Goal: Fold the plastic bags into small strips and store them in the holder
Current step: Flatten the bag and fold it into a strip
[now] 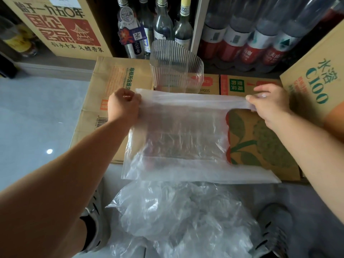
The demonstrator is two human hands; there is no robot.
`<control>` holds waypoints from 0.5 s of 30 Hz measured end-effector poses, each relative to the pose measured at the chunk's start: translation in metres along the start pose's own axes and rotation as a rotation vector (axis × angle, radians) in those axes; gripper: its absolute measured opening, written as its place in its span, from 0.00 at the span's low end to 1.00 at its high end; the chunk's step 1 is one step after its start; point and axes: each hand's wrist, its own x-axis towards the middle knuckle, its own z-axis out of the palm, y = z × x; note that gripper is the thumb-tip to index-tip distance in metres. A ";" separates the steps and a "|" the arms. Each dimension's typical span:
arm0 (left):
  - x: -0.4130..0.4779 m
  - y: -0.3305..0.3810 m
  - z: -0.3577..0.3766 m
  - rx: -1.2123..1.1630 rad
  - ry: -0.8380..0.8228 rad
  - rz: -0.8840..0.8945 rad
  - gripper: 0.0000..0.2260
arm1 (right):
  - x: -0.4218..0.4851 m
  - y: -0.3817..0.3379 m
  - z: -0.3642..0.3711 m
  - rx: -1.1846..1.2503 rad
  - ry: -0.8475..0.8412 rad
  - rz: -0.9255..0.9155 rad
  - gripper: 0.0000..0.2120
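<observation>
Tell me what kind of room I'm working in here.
Probably a home storage corner: printed brown cardboard cartons on a pale tiled floor, clear glass liquor bottles and red-labelled plastic drink bottles packed behind.

Both hands stretch a clear plastic bag [178,135] over flattened cardboard boxes [260,142]. The left hand [123,107] grips the bag's far left corner in curled fingers; the right hand [270,103] pinches its far right handle, pulled taut. Just beyond the bag stands a ribbed transparent holder [176,66]. Nearer the person, a crumpled heap of clear bags [178,216] lies on the floor between two grey shoes [275,229]. Bottles [163,25] line the background.
</observation>
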 end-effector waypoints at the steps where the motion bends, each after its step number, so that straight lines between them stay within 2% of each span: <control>1: 0.001 -0.002 0.001 -0.002 0.018 0.001 0.04 | -0.001 0.000 0.001 -0.024 0.021 -0.018 0.16; 5: -0.002 -0.004 0.006 -0.005 0.029 0.053 0.12 | -0.025 -0.005 0.006 -0.236 0.026 -0.191 0.15; 8: -0.012 -0.005 0.000 0.086 0.004 0.227 0.18 | -0.069 -0.003 0.018 -0.341 0.016 -0.568 0.08; 10: -0.023 -0.011 -0.009 0.257 -0.022 0.387 0.19 | -0.102 0.003 0.025 -0.343 -0.142 -0.813 0.02; 11: -0.032 -0.015 -0.012 0.336 -0.053 0.472 0.16 | -0.116 0.009 0.028 -0.321 -0.249 -0.903 0.02; 13: -0.058 -0.020 -0.019 0.450 -0.175 0.640 0.06 | -0.145 0.019 0.031 -0.298 -0.436 -0.995 0.07; 15: -0.086 -0.027 -0.025 0.559 -0.354 0.745 0.03 | -0.167 0.029 0.032 -0.382 -0.549 -0.991 0.15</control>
